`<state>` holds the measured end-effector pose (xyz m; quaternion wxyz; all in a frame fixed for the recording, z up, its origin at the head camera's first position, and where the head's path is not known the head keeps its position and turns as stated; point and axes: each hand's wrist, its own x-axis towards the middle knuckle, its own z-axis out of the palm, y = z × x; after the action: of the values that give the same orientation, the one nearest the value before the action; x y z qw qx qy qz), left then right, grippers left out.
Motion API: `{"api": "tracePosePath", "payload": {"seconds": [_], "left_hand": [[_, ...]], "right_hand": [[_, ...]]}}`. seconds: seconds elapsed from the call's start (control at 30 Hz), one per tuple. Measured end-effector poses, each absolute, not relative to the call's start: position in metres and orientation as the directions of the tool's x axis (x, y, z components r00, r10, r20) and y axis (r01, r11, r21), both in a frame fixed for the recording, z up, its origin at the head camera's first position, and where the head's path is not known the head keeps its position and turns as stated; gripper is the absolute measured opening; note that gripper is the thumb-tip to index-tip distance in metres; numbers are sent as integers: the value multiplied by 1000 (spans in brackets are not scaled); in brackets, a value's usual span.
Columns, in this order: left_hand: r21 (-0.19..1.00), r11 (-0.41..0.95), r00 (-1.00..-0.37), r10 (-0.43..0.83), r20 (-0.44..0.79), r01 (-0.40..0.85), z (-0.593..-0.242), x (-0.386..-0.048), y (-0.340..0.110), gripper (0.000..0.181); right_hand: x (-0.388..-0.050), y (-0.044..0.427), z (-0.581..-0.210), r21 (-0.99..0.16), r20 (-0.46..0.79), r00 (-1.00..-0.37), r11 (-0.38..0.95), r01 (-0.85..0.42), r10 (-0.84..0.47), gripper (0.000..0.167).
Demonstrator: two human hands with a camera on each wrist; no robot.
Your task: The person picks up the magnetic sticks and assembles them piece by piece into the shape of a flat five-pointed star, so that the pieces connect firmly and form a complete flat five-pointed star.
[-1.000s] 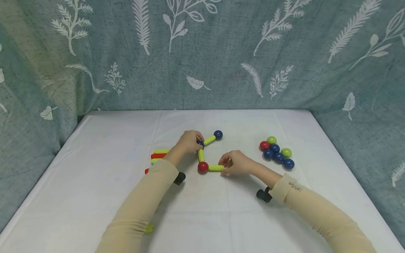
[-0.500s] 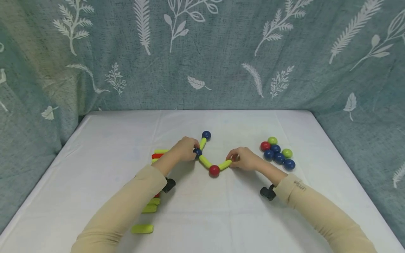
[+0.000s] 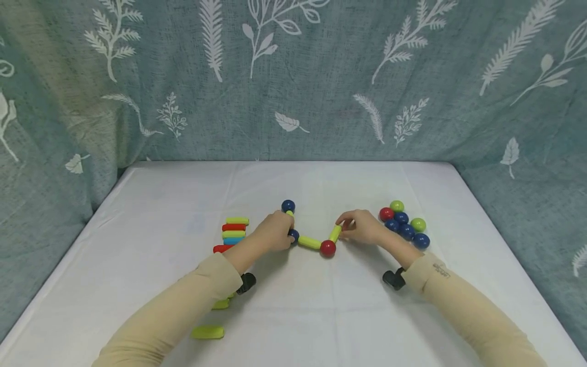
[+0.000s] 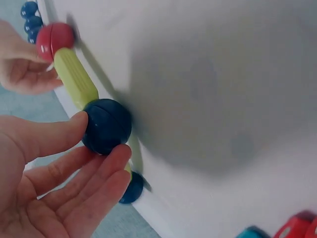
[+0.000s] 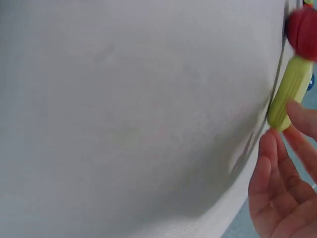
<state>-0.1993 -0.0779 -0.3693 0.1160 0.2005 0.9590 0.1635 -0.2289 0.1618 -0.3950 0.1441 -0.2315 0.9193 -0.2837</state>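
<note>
L hand (image 3: 276, 229): thumb & fingertips grip the near blue ball (image 4: 105, 126) round its sides. R hand (image 3: 363, 227): thumb & fingers pinch the end lime rod (image 5: 291, 91) near its loose tip.

Next out, the chain (image 3: 309, 242) lies mid-table between the 2 hands. From the gripped ball, the far lime rod (image 3: 290, 213), partly behind the fingers, points to 12 o'clock w/ the far blue ball (image 3: 288, 205) past it. The middle lime rod (image 4: 76, 78) runs betw. 3 & 4 o'clock to the red ball (image 3: 327, 248); from there the pinched rod heads to 1 o'clock.

Handling, my guess: light, hard plastic, not fragile. Balls look smooth & glossy, so prob. slippery & apt to roll; rods are ribbed, so better grip. Joints prob. pivot or pop apart if pulled. Best hold: balls across the widest part, rods along the ribs, both ends supported.

Further out: at 3 o'clock of R hand, a ball cluster (image 3: 406, 232), 7 visible (4 blue, 2 lime, 1 red). At 9 o'clock of L hand, a rod column (image 3: 234, 234), lime/red/blue, partly hidden by the sleeve (image 3: 183, 300); 1 lone lime rod (image 3: 208, 332) at 7 o'clock.
</note>
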Motion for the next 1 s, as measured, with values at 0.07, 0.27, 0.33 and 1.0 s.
{"api": "tracePosePath", "payload": {"seconds": [0.07,0.27,0.33,1.0], "left_hand": [[365,867,-896,416,-158,338,-368,-196,-75,11],[355,876,-906,398,-144,328,-369,-190,-67,17],[348,879,-910,391,-137,325,-369,-188,-66,17],[295,896,-921,376,-101,333,-371,-180,-62,16]], "right_hand": [[-226,163,-395,-585,-110,-857,730,-353,-503,25],[-216,162,-394,-632,-53,-851,678,-377,-522,28],[-212,161,-394,-652,-31,-837,646,-397,-546,29],[-198,153,-400,-649,9,-865,655,-386,-501,28]]}}
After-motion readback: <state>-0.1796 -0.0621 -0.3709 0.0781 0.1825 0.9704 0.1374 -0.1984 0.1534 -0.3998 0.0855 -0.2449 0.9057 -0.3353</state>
